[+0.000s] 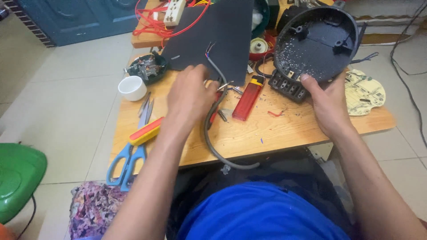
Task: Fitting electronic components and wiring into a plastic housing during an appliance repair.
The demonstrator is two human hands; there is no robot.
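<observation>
My right hand (pixel 328 103) grips the lower rim of a round dark plastic housing (pixel 316 42), held tilted up over the right side of a low wooden table (pixel 284 129); its hollow inside faces me, speckled with white bits. My left hand (pixel 190 95) reaches over the table's middle and closes on a grey cable (pixel 212 142) that curves down past the front edge. The cable's stripped coloured wires (pixel 209 48) stick up against a black sheet (pixel 218 35). Whether the left fingers also hold a tool is hidden.
A red lighter (pixel 248 98), blue-handled scissors (pixel 129 160), a yellow-and-red handled tool (pixel 145 130), a white cup (pixel 132 87), a small motor part (pixel 147 67), a pale circuit board (pixel 364 92), red wires (pixel 153 22) and a white power strip (pixel 174 11) crowd the table. A green stool (pixel 18 178) stands left.
</observation>
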